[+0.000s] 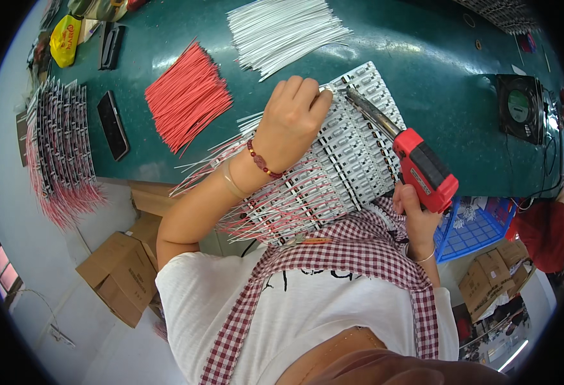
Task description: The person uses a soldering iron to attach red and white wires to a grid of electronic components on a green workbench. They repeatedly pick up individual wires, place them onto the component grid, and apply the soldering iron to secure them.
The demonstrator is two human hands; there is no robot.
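My right hand (418, 218) grips a red and black soldering gun (428, 168). Its metal tip reaches up and left to the far edge of a panel of small circuit boards (365, 154). Close to that tip, my left hand (295, 109) is closed, fingertips bent down at the panel's upper edge. Whatever it pinches is hidden by the fingers. Many thin red and white wires (295, 199) stick out from the panel's left part and pass under my left forearm. The panel lies tilted across the table edge and my checked apron (359, 240).
Beyond the panel lie a bundle of red wires (189, 96) and a bundle of white wires (285, 32). Leftward are a phone (112, 126) and a stack of wired panels (60, 141). A black fan-like device (519, 109) stands right, above a blue basket (478, 228).
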